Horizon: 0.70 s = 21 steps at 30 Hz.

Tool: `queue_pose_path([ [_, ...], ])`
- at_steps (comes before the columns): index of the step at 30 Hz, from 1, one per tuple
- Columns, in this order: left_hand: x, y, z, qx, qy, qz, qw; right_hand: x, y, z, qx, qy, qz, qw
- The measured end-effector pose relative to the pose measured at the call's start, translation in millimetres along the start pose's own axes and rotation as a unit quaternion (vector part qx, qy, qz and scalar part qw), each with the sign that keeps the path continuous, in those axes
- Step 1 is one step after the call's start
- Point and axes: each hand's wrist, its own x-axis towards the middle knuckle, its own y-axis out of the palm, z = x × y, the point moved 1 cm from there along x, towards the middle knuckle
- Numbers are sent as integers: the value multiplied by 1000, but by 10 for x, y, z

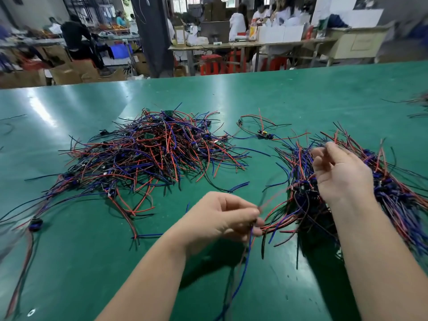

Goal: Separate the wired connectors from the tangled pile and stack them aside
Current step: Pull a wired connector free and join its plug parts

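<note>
A tangled pile (148, 154) of red, blue and black wired connectors lies on the green table at centre left. A second, more ordered heap of wired connectors (393, 193) lies at the right. My left hand (222, 216) pinches a wired connector; its blue and red leads (243, 262) hang down blurred below the fingers. My right hand (340, 172) hovers above the right heap with loosely curled fingers and holds nothing that I can see.
The green table (301, 93) stretches far back. Two stray wired connectors (264, 133) lie between the piles. Loose wires trail off the left edge (25, 251). More wires sit at the far right edge (419, 105). People work at benches behind.
</note>
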Motion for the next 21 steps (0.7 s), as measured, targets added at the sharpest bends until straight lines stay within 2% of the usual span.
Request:
queue_pose_path([
  [3, 82, -79, -51, -83, 35, -146, 985, -61, 49, -47, -104, -92, -38, 990],
  [5, 97, -172, -89, -140, 52, -218, 964, -205, 132, -78, -196, -168, -1, 966],
  [6, 94, -213, -111, -160, 59, -242, 955, -289, 179, -110, -234, -181, 52, 954],
  [8, 85, -248, -136, -181, 68, -259, 946, -469, 274, -220, -308, -138, 213, 917],
  [10, 80, -223, -129, -176, 71, -246, 950, -650, 326, -372, -362, -61, 370, 854],
  [11, 78, -202, -120, -168, 72, -238, 954, -706, 322, -441, -386, -53, 412, 824],
  [13, 68, -178, -116, -153, 75, -233, 957, -742, 302, -520, -429, -97, 427, 790],
  [17, 65, -151, -123, -144, 64, -206, 966, -734, 292, -520, -431, -142, 415, 788],
  [19, 71, -132, -102, -128, 55, -195, 971, -742, 297, -523, -475, -225, 401, 750],
  [21, 77, -143, -79, -100, 48, -190, 976, -753, 304, -528, -503, -263, 383, 728],
])
